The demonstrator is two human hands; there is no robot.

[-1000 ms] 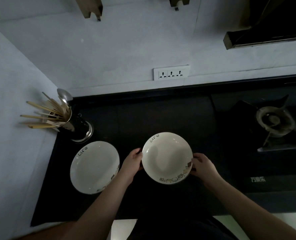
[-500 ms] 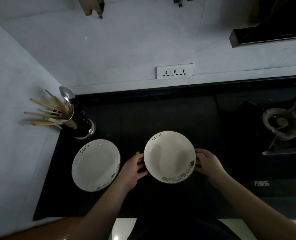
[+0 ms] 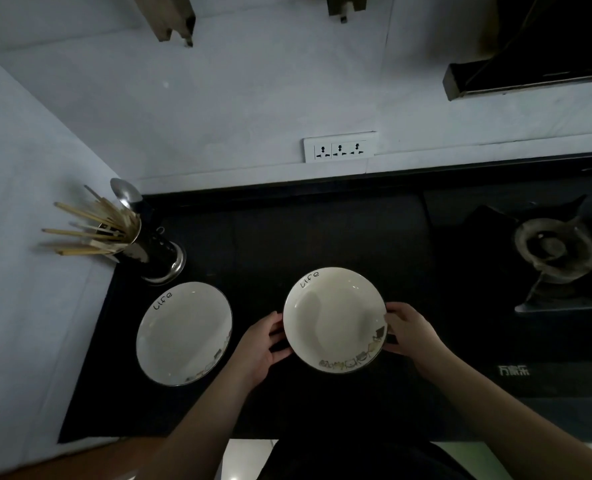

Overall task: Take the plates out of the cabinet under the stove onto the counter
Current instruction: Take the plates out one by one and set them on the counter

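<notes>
Two white deep plates with "life" lettering sit on the black counter point(image 3: 322, 230). The left plate point(image 3: 183, 334) lies flat on its own near the utensil holder. The right plate point(image 3: 334, 318) is at the counter's middle, between my hands. My left hand point(image 3: 261, 346) holds its left rim, thumb above and fingers reaching under the edge. My right hand point(image 3: 408, 330) grips the right rim, thumb on top by the printed pattern. Whether this plate rests fully on the counter I cannot tell. The cabinet under the stove is out of view.
A metal holder with chopsticks and a spoon point(image 3: 142, 244) stands in the back left corner. The gas burner point(image 3: 554, 251) lies to the right. A triple wall socket point(image 3: 339, 147) sits behind, and a range hood point(image 3: 530, 74) hangs at the upper right.
The right plate has stayed almost in place between my hands. My left hand's fingers have spread a little along its rim. The left plate has not moved.
</notes>
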